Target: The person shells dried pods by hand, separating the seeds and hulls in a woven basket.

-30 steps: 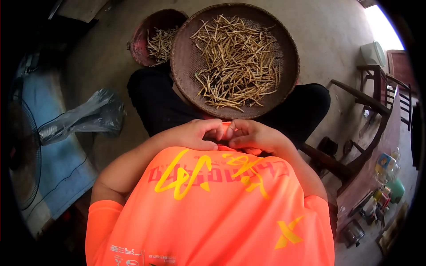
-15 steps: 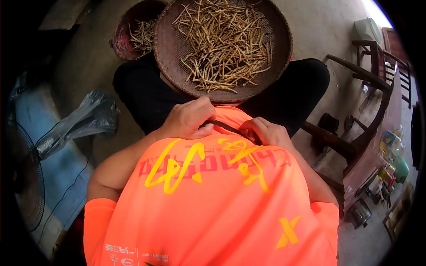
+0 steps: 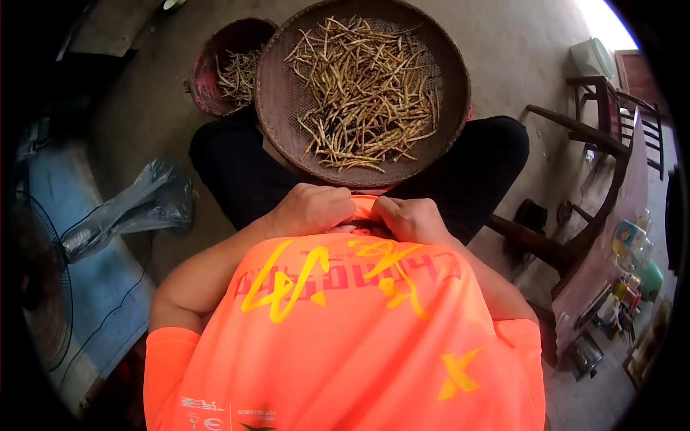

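Note:
An orange shirt [image 3: 345, 316] with yellow and red lettering covers my torso. At its lower front, my left hand [image 3: 313, 210] is closed, its fingers curled into the fabric. Close beside it, my right hand [image 3: 415, 219] is also closed, gripping the hem. A short strip of orange cloth [image 3: 365, 207] spans the gap between the fists; the fingertips are hidden. Just past my hands, a round woven tray [image 3: 277, 108] rests between my knees, holding many dry, tan bean pods [image 3: 366, 93].
A red basin [image 3: 205, 75] with more pods stands at the upper left. A clear plastic bag [image 3: 154, 197] and a fan [image 3: 43, 287] are on the left. To the right are a wooden chair [image 3: 596, 136], a pale bucket [image 3: 593, 57] and a table [image 3: 586, 287] with bottles.
Both hands have come closer together, and the dark band seen between them is now mostly hidden. The tray, basin and hands appear lower in view.

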`<move>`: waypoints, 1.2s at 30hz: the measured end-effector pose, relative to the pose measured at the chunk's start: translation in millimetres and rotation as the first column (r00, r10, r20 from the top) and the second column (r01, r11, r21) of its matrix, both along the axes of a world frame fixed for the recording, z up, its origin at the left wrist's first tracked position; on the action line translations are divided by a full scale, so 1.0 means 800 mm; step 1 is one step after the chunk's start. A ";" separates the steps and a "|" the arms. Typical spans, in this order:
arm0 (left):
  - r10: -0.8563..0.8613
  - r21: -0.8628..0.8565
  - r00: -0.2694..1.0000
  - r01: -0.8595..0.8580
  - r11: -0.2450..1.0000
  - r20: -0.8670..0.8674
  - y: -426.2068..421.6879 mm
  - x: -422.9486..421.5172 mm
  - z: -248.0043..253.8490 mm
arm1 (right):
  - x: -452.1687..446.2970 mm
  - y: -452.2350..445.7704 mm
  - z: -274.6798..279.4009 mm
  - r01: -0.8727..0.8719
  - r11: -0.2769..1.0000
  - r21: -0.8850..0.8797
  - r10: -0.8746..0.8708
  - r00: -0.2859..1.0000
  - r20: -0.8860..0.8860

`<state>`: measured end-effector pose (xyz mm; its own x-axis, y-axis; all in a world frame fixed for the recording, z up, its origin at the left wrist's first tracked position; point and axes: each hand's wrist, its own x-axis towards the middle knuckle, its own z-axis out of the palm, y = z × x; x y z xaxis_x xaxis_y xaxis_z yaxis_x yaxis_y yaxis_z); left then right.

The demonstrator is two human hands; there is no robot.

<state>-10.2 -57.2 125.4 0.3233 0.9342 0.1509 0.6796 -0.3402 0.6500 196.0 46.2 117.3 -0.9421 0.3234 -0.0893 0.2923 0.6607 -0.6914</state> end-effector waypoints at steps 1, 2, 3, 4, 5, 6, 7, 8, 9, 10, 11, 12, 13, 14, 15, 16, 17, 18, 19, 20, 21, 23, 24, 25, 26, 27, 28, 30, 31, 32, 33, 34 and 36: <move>-0.012 -0.064 0.993 0.020 0.998 0.114 -0.002 -0.002 -0.004 | -0.002 0.001 -0.005 -0.012 0.998 -0.061 0.010 0.999 -0.032; -0.019 -0.126 0.973 0.049 0.991 0.228 -0.003 -0.004 -0.005 | -0.001 0.005 -0.005 -0.009 0.998 -0.065 0.007 0.999 -0.036; -0.024 -0.129 0.974 0.054 0.990 0.226 -0.004 -0.005 -0.002 | -0.001 0.011 0.000 -0.070 0.971 -0.227 0.065 0.997 -0.029; 0.048 -0.356 0.936 0.085 0.931 0.350 -0.004 -0.005 0.006 | -0.003 0.019 0.007 -0.128 0.915 -0.382 0.126 0.992 -0.031; 0.149 -0.558 0.882 0.145 0.817 0.447 -0.005 -0.005 0.010 | -0.004 0.027 0.009 -0.123 0.915 -0.385 0.121 0.992 -0.030; 0.148 -0.562 0.882 0.149 0.813 0.448 -0.006 -0.006 0.006 | -0.007 0.036 0.009 -0.103 0.774 -0.624 0.173 0.983 0.053; 0.148 -0.604 0.867 0.198 0.772 0.475 -0.006 -0.010 -0.001 | -0.010 0.047 0.005 -0.049 0.578 -0.815 0.246 0.962 0.117; 0.152 -0.640 0.852 0.247 0.727 0.501 -0.006 -0.014 -0.007 | -0.013 0.056 -0.018 0.086 0.351 -0.933 0.210 0.963 0.168; 0.157 -0.645 0.850 0.248 0.722 0.503 -0.005 -0.017 -0.010 | -0.015 0.066 -0.031 0.132 0.455 -0.880 0.089 0.977 0.192; 0.292 -0.730 0.792 0.261 0.632 0.536 -0.005 -0.019 -0.011 | -0.020 0.075 -0.038 0.183 0.550 -0.815 -0.030 0.979 0.200; 0.426 -0.798 0.725 0.282 0.533 0.541 -0.002 -0.023 -0.012 | -0.022 0.086 -0.052 0.275 0.689 -0.671 -0.182 0.961 0.207; 0.530 -0.851 0.696 0.236 0.469 0.485 0.005 -0.030 -0.011 | -0.024 0.099 -0.069 0.373 0.784 -0.496 -0.332 0.927 0.173; 0.542 -0.836 0.712 0.115 0.537 0.447 0.010 -0.031 -0.019 | -0.026 0.113 -0.083 0.492 0.815 -0.306 -0.476 0.869 0.132; 0.557 -0.803 0.722 -0.005 0.596 0.409 0.013 -0.030 -0.035 | -0.029 0.126 -0.092 0.605 0.789 -0.110 -0.602 0.796 0.059; 0.578 -0.777 0.739 -0.121 0.618 0.345 0.015 -0.033 -0.056 | -0.031 0.136 -0.097 0.690 0.723 -0.017 -0.689 0.723 0.051; 0.617 -0.771 0.728 -0.197 0.605 0.298 0.023 -0.034 -0.059 | -0.033 0.145 -0.101 0.764 0.641 0.074 -0.767 0.640 0.034; 0.649 -0.779 0.702 -0.218 0.588 0.294 0.028 -0.037 -0.071 | -0.035 0.152 -0.111 0.781 0.611 0.132 -0.790 0.612 0.034; 0.679 -0.788 0.676 -0.236 0.569 0.288 0.031 -0.038 -0.087 | -0.039 0.155 -0.121 0.783 0.608 0.132 -0.792 0.610 0.029; 0.673 -0.783 0.681 -0.236 0.575 0.289 0.036 -0.036 -0.098 | -0.048 0.154 -0.126 0.801 0.585 0.129 -0.810 0.584 0.045; 0.688 -0.795 0.670 -0.242 0.557 0.278 0.044 -0.034 -0.107 | -0.054 0.158 -0.133 0.819 0.560 0.124 -0.828 0.558 0.058; 0.704 -0.805 0.658 -0.250 0.537 0.266 0.051 -0.031 -0.115 | -0.057 0.166 -0.145 0.789 0.609 0.084 -0.791 0.596 0.139; 0.690 -0.783 0.679 -0.277 0.557 0.251 0.065 -0.022 -0.130 | -0.057 0.174 -0.174 0.765 0.644 -0.023 -0.750 0.637 0.177; 0.679 -0.764 0.694 -0.297 0.573 0.239 0.071 -0.017 -0.138 | -0.058 0.177 -0.179 0.755 0.650 -0.081 -0.731 0.651 0.206; 0.639 -0.649 0.744 -0.390 0.653 0.195 0.078 -0.012 -0.139 | -0.061 0.176 -0.172 0.750 0.655 -0.087 -0.728 0.658 0.193; 0.642 -0.640 0.742 -0.402 0.655 0.191 0.085 -0.006 -0.141 | -0.061 0.171 -0.166 0.722 0.685 -0.097 -0.714 0.692 0.105; 0.662 -0.493 0.731 -0.521 0.697 0.165 0.092 0.000 -0.143 | -0.060 0.168 -0.159 0.694 0.713 -0.102 -0.696 0.718 0.016; 0.683 -0.330 0.716 -0.616 0.715 0.144 0.098 0.006 -0.142 | -0.062 0.164 -0.151 0.691 0.715 -0.103 -0.695 0.719 0.006; 0.654 -0.200 0.745 -0.627 0.753 0.129 0.109 0.010 -0.144 | -0.065 0.154 -0.129 0.611 0.775 -0.163 -0.632 0.758 -0.161; 0.626 -0.076 0.772 -0.621 0.780 0.109 0.115 0.011 -0.146 | -0.067 0.151 -0.118 0.574 0.780 -0.249 -0.615 0.777 -0.135; 0.597 0.046 0.798 -0.601 0.798 0.083 0.119 0.011 -0.150 | -0.069 0.150 -0.120 0.576 0.778 -0.250 -0.617 0.774 -0.140; 0.565 0.006 0.823 -0.566 0.824 0.054 0.125 0.009 -0.153 | -0.071 0.150 -0.126 0.531 0.754 -0.388 -0.617 0.775 -0.139; 0.559 0.006 0.828 -0.560 0.828 0.049 0.129 0.010 -0.150 | -0.073 0.149 -0.127 0.475 0.712 -0.517 -0.617 0.775 -0.138; 0.695 -0.583 0.682 -0.477 0.658 0.227 0.136 0.013 -0.142 | -0.074 0.148 -0.127 0.435 0.703 -0.563 -0.615 0.769 -0.173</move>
<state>0.1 51.3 12.1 -0.3084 0.8831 -0.3536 0.2651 0.4368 0.8596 137.2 164.8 15.7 -0.6256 0.7748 -0.0912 0.1894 0.0374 -0.9812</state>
